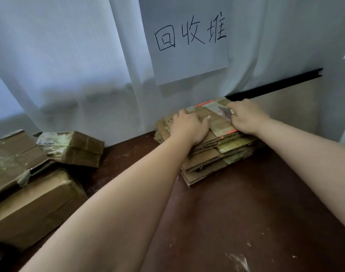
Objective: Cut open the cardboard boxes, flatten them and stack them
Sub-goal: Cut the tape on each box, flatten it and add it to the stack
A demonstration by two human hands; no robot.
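Nearest us lay the table [236,222], a dark brown top, scuffed and flecked with pale scraps. On its left edge sat the boxes [30,203], uncut brown cardboard wrapped in wrinkled, yellowed tape; a smaller one [73,149] leaned behind them against the curtain [69,65], whose white cloth hung in soft folds.

Right of those, at the table's back edge, we saw the stack [211,154]: flattened cardboard sheets, ragged and uneven at the edges, some with glossy tape, the top sheet [213,116] marked by an orange-red stripe and a pale label. Our left hand [189,126] pressed flat on the stack's left half, fingers spread and slightly bent over the top sheet. Our right hand [244,116] sat on the right end, fingers curled, pinching a small grey blade [224,110] whose tip rested on the label.

Above the stack a paper sign [189,36] with black handwritten characters hung on the curtain.
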